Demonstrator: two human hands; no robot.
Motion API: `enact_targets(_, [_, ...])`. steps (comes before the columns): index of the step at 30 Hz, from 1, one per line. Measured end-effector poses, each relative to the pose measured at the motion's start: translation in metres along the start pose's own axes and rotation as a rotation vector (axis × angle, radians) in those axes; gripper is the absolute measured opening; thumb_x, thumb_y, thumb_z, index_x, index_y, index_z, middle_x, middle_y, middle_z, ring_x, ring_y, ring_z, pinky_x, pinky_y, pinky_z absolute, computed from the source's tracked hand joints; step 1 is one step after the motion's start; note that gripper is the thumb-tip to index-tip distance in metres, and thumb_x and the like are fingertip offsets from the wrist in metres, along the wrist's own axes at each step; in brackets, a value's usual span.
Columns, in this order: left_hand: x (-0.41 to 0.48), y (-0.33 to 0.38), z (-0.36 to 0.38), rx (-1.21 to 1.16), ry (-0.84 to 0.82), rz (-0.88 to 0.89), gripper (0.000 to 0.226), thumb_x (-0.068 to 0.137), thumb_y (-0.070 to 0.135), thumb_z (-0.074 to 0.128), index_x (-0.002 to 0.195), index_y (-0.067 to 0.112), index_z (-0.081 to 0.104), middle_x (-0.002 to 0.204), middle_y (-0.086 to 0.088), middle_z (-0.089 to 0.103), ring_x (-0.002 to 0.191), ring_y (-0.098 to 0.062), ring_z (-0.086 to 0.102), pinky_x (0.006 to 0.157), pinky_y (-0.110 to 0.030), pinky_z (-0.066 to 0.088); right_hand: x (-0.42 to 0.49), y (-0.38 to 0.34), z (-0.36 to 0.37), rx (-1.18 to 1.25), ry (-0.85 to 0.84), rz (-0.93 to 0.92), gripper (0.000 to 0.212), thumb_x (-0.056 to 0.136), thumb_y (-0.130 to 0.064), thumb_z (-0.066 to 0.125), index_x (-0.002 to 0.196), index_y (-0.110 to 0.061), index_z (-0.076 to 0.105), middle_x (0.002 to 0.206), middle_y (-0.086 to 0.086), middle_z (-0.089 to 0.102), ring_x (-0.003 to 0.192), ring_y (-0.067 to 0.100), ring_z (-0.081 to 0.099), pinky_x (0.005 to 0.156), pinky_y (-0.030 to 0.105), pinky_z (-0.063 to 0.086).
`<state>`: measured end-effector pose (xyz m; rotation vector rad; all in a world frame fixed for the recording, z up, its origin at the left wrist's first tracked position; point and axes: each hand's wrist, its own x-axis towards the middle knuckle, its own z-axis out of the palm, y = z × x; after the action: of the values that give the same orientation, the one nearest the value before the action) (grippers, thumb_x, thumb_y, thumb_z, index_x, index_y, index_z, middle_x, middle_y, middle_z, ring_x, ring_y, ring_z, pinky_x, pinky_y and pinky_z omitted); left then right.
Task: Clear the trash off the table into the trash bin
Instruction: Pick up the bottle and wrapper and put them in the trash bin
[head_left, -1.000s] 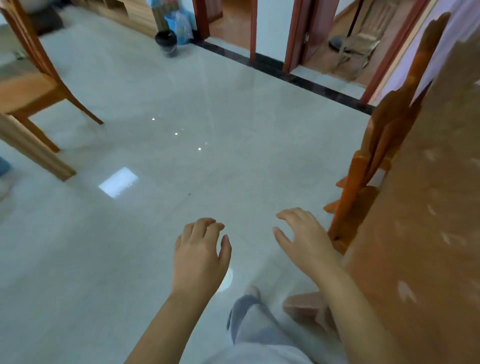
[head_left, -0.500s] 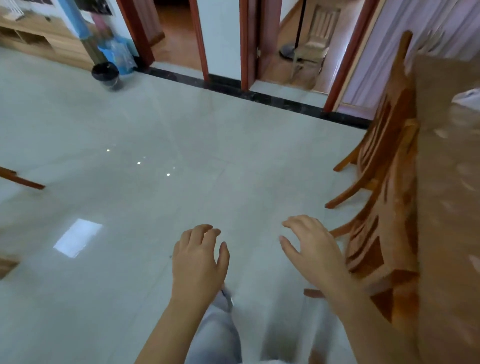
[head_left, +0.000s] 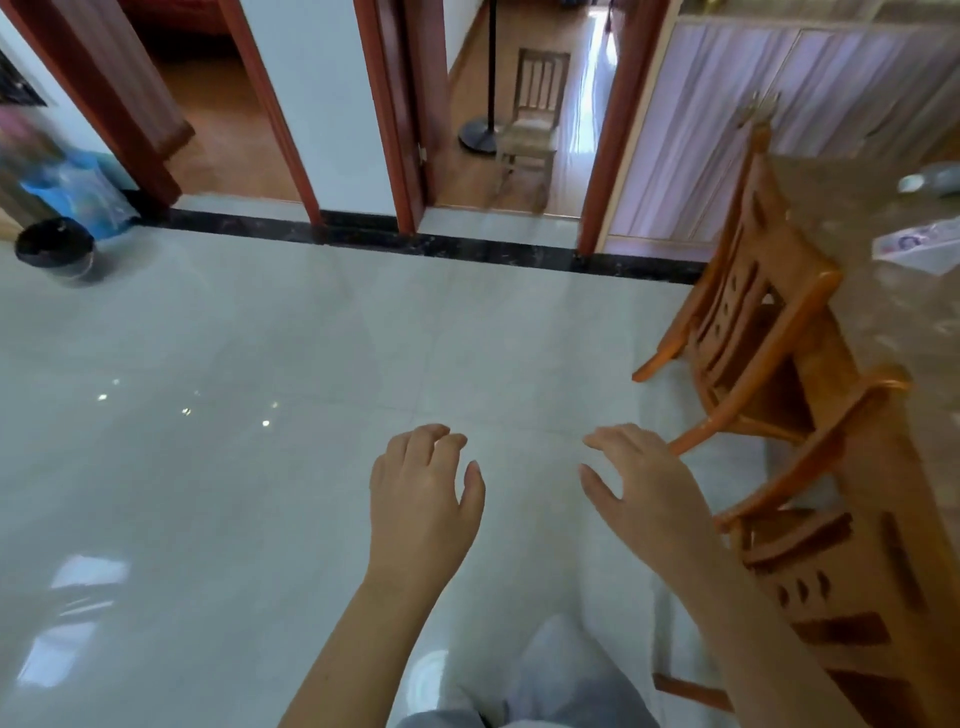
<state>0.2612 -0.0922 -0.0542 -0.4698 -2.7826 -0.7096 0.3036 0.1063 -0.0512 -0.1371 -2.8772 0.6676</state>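
Over the pale tiled floor (head_left: 260, 493), in the head view, the left hand (head_left: 421, 499) and the right hand (head_left: 644, 488) hang palm-down with fingers loosely curled and thumbs apart. Neither holds anything.

The table (head_left: 893, 332) runs along the right edge of the scene, behind two wooden chairs: a near chair (head_left: 852, 571) and a far chair (head_left: 753, 322). On its far end lies a flat white printed packet (head_left: 919, 249). Farther back sits a blurred greyish thing (head_left: 935, 179), perhaps a bottle on its side. Both are well apart from the right hand, far and to its right, with the chair backs between. The trash bin (head_left: 54, 252), dark-lined, stands on the floor at the far left beside a blue bag (head_left: 88, 192), well apart from the table and from either hand.

The step in hand looks like the approach to the table, with no trash picked up yet. To do it well, walk along the chairs toward the table's far end rather than stretch over the backs. Take the packet by an edge with a pinch of the right hand, and wrap the other hand round the greyish thing, so one walk across to the bin may serve for both.
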Motion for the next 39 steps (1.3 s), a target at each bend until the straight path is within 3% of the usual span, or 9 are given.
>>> enact_targets(4, [0.085, 0.003, 0.034, -0.004, -0.047, 0.11, 0.033, 0.08, 0.027, 0.043, 0.09, 0.006, 0.066, 0.095, -0.012, 0.067, 0.084, -0.032, 0.062, 0.071, -0.04, 0.049, 0.063, 0.043, 0.003, -0.016, 0.057, 0.122, 0.025, 0.08, -0.022, 0.058, 0.098, -0.006, 0.063, 0.096, 0.012, 0.066, 0.084, 0.027, 0.06, 0.073, 0.029, 0.044])
enact_targets(7, [0.156, 0.013, 0.063, -0.005, -0.063, 0.169, 0.033, 0.08, 0.028, 0.043, 0.091, 0.006, 0.066, 0.096, -0.012, 0.068, 0.085, -0.032, 0.062, 0.072, -0.04, 0.048, 0.119, 0.077, 0.005, -0.053, 0.104, 0.174, 0.023, 0.081, -0.018, 0.064, 0.101, -0.006, 0.062, 0.099, 0.012, 0.066, 0.09, 0.026, 0.06, 0.078, 0.026, 0.038])
enact_targets(15, [0.332, 0.066, 0.125, -0.059, -0.113, 0.295, 0.03, 0.08, 0.026, 0.048, 0.092, 0.006, 0.066, 0.095, -0.01, 0.067, 0.085, -0.03, 0.062, 0.073, -0.04, 0.049, 0.259, 0.155, -0.046, -0.063, 0.246, 0.264, 0.023, 0.081, -0.016, 0.064, 0.101, -0.006, 0.062, 0.1, 0.013, 0.066, 0.094, 0.029, 0.06, 0.079, 0.03, 0.04])
enact_targets(20, [0.409, 0.087, 0.171, -0.122, -0.161, 0.367, 0.033, 0.081, 0.028, 0.044, 0.093, 0.007, 0.066, 0.096, -0.009, 0.067, 0.085, -0.029, 0.062, 0.074, -0.038, 0.048, 0.326, 0.191, -0.056, -0.049, 0.284, 0.351, 0.023, 0.083, -0.022, 0.06, 0.103, -0.01, 0.061, 0.089, 0.008, 0.065, 0.08, 0.02, 0.057, 0.073, 0.027, 0.042])
enact_targets(24, [0.482, 0.095, 0.213, -0.147, -0.214, 0.422, 0.029, 0.08, 0.026, 0.049, 0.091, 0.006, 0.068, 0.093, -0.01, 0.068, 0.082, -0.03, 0.063, 0.072, -0.037, 0.049, 0.383, 0.217, -0.055, -0.072, 0.34, 0.388, 0.016, 0.077, -0.014, 0.068, 0.091, -0.007, 0.064, 0.078, 0.01, 0.066, 0.069, 0.021, 0.06, 0.066, 0.035, 0.053])
enact_targets(27, [0.549, 0.102, 0.241, -0.177, -0.233, 0.458, 0.025, 0.076, 0.021, 0.057, 0.091, 0.005, 0.068, 0.094, -0.012, 0.069, 0.084, -0.03, 0.064, 0.074, -0.039, 0.05, 0.431, 0.242, -0.056, -0.099, 0.358, 0.487, 0.02, 0.073, -0.011, 0.071, 0.091, -0.005, 0.065, 0.082, 0.011, 0.067, 0.071, 0.022, 0.06, 0.069, 0.037, 0.054])
enact_targets(30, [0.618, 0.114, 0.265, -0.202, -0.268, 0.505, 0.027, 0.076, 0.023, 0.056, 0.093, 0.006, 0.068, 0.096, -0.012, 0.069, 0.089, -0.031, 0.063, 0.078, -0.042, 0.049, 0.482, 0.265, -0.065, -0.125, 0.381, 0.568, 0.02, 0.077, -0.015, 0.068, 0.095, -0.008, 0.064, 0.088, 0.005, 0.064, 0.077, 0.019, 0.058, 0.072, 0.029, 0.048])
enact_targets(33, [0.675, 0.133, 0.289, -0.255, -0.296, 0.586, 0.026, 0.077, 0.023, 0.055, 0.093, 0.006, 0.067, 0.097, -0.011, 0.069, 0.09, -0.031, 0.062, 0.08, -0.043, 0.049, 0.524, 0.282, -0.078, -0.18, 0.437, 0.637, 0.023, 0.078, -0.014, 0.067, 0.1, -0.006, 0.064, 0.097, 0.012, 0.065, 0.084, 0.027, 0.06, 0.075, 0.028, 0.043])
enact_targets(39, [0.735, 0.198, 0.34, -0.345, -0.393, 0.805, 0.027, 0.078, 0.022, 0.053, 0.093, 0.005, 0.066, 0.095, -0.014, 0.068, 0.087, -0.031, 0.063, 0.074, -0.041, 0.05, 0.554, 0.318, -0.102, -0.22, 0.543, 0.796, 0.019, 0.08, -0.012, 0.064, 0.098, -0.009, 0.063, 0.098, 0.01, 0.065, 0.085, 0.025, 0.059, 0.072, 0.031, 0.044])
